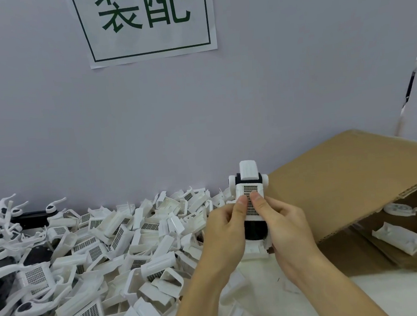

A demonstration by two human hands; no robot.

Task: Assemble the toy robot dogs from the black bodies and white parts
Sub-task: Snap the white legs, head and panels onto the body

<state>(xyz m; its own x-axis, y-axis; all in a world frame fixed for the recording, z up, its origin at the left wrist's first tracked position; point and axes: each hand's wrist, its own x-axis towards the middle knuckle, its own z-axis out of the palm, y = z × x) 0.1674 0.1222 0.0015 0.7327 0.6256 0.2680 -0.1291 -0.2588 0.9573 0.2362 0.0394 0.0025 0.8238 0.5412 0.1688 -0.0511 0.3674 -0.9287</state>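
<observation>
1. Left hand: forearm enters from 6 o'clock; fingers curled round the black-and-white plastic toy robot dog, thumb pressing its gridded white back panel.
2. Right hand: gripping the dog's opposite side, thumb on the same panel.
3. Dog held raised, between the heap of loose white plastic parts at 9 o'clock and the brown cardboard box at 3 o'clock.

White toy dog with black body and grid-patterned back; brown cardboard box.
</observation>
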